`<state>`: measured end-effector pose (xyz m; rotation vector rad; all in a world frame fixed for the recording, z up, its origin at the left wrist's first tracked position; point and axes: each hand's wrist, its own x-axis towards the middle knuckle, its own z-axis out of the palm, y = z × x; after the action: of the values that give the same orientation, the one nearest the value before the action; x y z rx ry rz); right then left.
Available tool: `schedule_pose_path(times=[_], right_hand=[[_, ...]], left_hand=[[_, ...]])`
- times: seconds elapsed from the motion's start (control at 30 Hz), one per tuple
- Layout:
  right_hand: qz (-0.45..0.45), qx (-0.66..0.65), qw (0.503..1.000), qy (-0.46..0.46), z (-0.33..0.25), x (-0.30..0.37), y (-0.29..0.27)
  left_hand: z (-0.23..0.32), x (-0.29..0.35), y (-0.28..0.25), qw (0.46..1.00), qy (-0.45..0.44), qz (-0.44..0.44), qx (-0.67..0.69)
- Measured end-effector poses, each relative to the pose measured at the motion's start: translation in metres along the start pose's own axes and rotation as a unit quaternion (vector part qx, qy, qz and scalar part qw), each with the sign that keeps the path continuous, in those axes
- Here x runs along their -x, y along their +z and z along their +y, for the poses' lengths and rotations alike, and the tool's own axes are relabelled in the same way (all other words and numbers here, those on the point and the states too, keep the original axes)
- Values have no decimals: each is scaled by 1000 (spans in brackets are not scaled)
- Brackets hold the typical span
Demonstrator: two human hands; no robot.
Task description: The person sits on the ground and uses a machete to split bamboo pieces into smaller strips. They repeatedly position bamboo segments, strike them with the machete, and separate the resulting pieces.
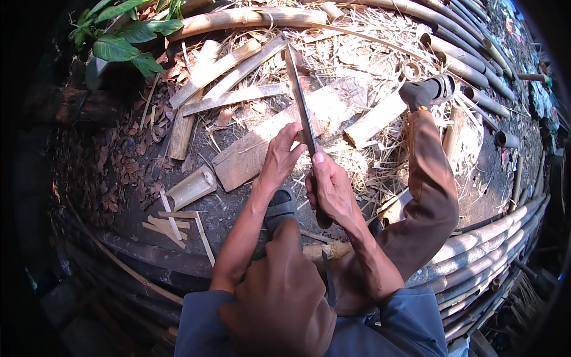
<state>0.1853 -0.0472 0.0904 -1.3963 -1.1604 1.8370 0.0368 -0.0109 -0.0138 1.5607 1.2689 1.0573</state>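
A long, narrow metal knife with a dark handle (pixel 302 104) is held before the body, its blade pointed away. The handle is wrapped by the fingers of the right hand (pixel 332 187). The left hand (pixel 278 157) is placed at the blade's base, fingers bent; whether anything is pinched cannot be told. Below, a flat brown wooden plank (pixel 244 156) is seen near a pale split bamboo section (pixel 193 188).

the shirt (pixel 363 342) is blue-grey, with short sleeves (pixel 410 315). brown trousers (pixel 431 184) reach dark sandals (pixel 281 208) and a dark sock (pixel 414 95).
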Motion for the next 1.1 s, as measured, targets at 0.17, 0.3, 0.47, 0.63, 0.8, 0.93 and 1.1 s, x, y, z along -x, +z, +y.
schedule_pose_path(times=[0.17,0.3,0.47,0.63,0.8,0.93,1.1], right_hand=[[3,3,1000,8,0,0,-1],[0,4,1000,2,0,-4,-2],[28,35,999,-22,3,-5,-2],[50,83,994,-53,8,-11,-5],[45,104,991,-68,-5,-6,-3],[48,118,989,-77,9,-13,-2],[49,152,984,-75,-10,0,-4]], left_hand=[[0,0,2,1000,-13,-3,10],[-2,-5,1,1000,-5,20,-4],[-2,-8,2,1000,5,12,13],[2,-14,5,1000,11,20,15],[-1,-14,5,999,33,34,-10],[-3,-16,4,998,43,36,-21],[7,-13,2,997,32,30,-65]])
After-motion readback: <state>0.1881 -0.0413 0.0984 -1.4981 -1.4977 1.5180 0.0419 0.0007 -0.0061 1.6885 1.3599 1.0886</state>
